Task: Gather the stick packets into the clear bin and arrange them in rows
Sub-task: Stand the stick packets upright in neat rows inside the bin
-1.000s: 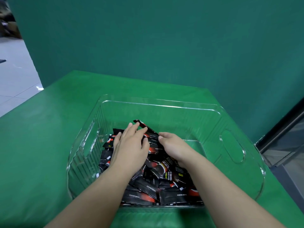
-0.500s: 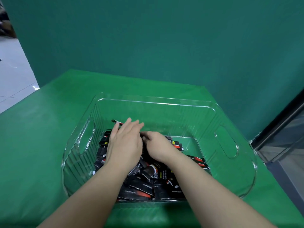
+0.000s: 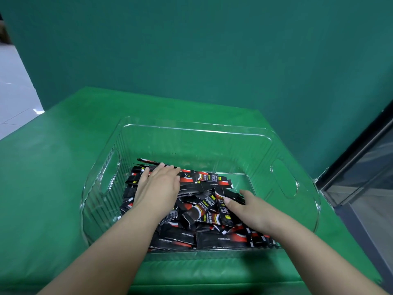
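- Nearest us, the stick packets (image 3: 204, 218) lie in a loose black-and-red heap against the front wall of the clear bin (image 3: 191, 129), crossing each other at all angles. We judge the gathering is done, since we see none out on the desk (image 3: 53, 188), and the rows are hardly begun.
- Our right hand (image 3: 248, 209) comes in from the right edge of the heap, thumb laid on one upturned packet and fingers curled around it from behind. We read that as a pinching grip on that single packet, likely to lift it free and turn it to match the others.
- Our left hand (image 3: 158, 188) lies flat, palm down, fingers straight and together on the left side of the pile. Its grip is open, pressing and not grasping. We judge it pins those packets so they do not slide while the other hand works, or squares them toward the left wall.
- Just beyond the left fingertips, a few packets already lie roughly side to side, with one long packet poking out past them toward the back.
- Farther on, the rear part of the bin floor shows bare green through the plastic, so there is room for rows there.
- Behind the desk stands a teal wall (image 3: 212, 50).
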`<state>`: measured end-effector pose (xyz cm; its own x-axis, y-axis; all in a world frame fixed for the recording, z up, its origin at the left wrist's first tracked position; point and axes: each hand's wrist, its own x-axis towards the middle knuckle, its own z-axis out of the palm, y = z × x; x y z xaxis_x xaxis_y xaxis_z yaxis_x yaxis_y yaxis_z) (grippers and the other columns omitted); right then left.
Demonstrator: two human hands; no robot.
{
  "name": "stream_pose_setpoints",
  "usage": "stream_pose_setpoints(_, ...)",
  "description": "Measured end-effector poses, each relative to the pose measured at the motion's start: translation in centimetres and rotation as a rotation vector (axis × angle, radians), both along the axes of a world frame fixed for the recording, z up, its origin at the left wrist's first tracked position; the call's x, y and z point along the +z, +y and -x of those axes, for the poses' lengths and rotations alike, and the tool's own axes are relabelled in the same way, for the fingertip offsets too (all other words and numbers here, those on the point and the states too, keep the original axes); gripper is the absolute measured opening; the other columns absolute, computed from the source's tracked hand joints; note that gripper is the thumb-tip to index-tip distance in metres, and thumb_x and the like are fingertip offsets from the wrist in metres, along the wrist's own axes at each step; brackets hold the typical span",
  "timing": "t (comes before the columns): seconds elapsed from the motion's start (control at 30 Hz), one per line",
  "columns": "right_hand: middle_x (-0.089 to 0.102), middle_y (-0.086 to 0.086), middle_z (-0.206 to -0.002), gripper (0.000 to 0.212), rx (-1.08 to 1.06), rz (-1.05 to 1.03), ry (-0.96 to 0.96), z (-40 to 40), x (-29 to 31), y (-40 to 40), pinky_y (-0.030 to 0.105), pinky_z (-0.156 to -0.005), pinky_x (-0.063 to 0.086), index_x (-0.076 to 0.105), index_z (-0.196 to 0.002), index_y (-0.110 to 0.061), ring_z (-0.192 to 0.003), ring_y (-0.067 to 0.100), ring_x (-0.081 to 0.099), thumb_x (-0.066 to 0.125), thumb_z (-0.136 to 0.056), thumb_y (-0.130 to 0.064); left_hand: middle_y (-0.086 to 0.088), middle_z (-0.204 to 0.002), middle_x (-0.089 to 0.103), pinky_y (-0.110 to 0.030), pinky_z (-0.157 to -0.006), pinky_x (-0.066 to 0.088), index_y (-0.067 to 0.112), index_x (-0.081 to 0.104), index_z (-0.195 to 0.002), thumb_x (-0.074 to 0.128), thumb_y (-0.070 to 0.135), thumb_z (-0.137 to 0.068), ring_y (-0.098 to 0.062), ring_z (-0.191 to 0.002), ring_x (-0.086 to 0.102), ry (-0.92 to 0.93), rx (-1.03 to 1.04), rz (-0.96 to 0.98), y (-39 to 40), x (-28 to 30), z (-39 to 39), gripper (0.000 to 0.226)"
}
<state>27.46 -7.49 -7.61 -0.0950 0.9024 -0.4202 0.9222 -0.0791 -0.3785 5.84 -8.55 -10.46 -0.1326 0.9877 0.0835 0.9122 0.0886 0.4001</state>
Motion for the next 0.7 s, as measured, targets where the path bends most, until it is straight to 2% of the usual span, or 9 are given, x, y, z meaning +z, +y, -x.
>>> stream_pose_setpoints(0.1,0.049,0.003,-0.14,0.06,0.012,-0.015,0.13,0.7,0.3,-1.2,0.032,-0.108,0.034,0.037,-0.141,-0.023,-0.129,0.023,0.044,0.045,-0.092,-0.056,0.01,-0.157,0.029,-0.035,-0.119,-0.003,0.029,0.035,-0.148,0.024,0.031,-0.106,-0.008,-0.148,0.011,-0.009,-0.001,0.011,0.0,0.0,0.1,0.043)
stream_pose_setpoints(0.17,0.056,-0.001,-0.132,0.047,0.038,-0.005,0.182,1.7,0.7,-1.6,0.026,-0.1,0.037,0.045,-0.135,-0.024,-0.123,0.02,0.049,0.046,-0.095,-0.048,0.01,-0.156,0.03,-0.035,-0.119,-0.002,0.029,0.036,-0.148,0.024,0.031,-0.106,-0.008,-0.148,0.012,-0.022,0.005,0.01,0.1,0.1,0.1,0.043)
stream_pose_setpoints(0.3,0.036,0.011,-0.149,0.058,0.116,-0.05,0.061,3.7,0.3,-1.4,0.032,-0.111,0.025,0.029,-0.147,-0.014,-0.138,0.029,0.029,0.038,-0.099,-0.045,0.01,-0.157,0.029,-0.037,-0.119,-0.002,0.03,0.036,-0.148,0.021,0.036,-0.105,-0.008,-0.148,0.013,-0.061,0.01,0.021,-0.1,0.6,0.0,0.045)
stream_pose_setpoints(0.43,0.031,0.018,-0.146,0.054,0.12,-0.06,-0.034,5.5,0.1,-1.4,0.033,-0.109,0.022,0.023,-0.147,-0.014,-0.134,0.035,0.025,0.029,-0.101,-0.042,0.011,-0.156,0.031,-0.037,-0.119,-0.001,0.032,0.039,-0.146,0.021,0.04,-0.104,-0.006,-0.147,0.013,-0.169,-0.002,-0.006,-0.2,0.9,0.1,0.047)
stream_pose_setpoints(0.57,0.02,0.02,-0.15,0.056,0.12,-0.056,-0.113,6.9,-0.6,-1.2,0.04,-0.111,0.02,0.01,-0.152,-0.023,-0.135,0.036,0.019,0.028,-0.101,-0.038,0.01,-0.154,0.035,-0.037,-0.118,0.003,0.033,0.043,-0.144,0.027,0.041,-0.103,-0.008,-0.146,0.017,-0.245,0.017,-0.053,-0.3,1.1,0.3,0.045)
stream_pose_setpoints(0.7,0.022,0.018,-0.151,0.059,0.117,-0.047,-0.076,6.8,-0.3,-0.5,0.041,-0.111,0.022,0.017,-0.15,-0.032,-0.137,0.035,0.019,0.033,-0.097,-0.051,0.009,-0.154,0.035,-0.038,-0.118,0.009,0.035,0.045,-0.142,0.039,0.043,-0.1,-0.01,-0.145,0.021,-0.16,0.041,-0.045,-0.2,1.2,0.4,0.043)
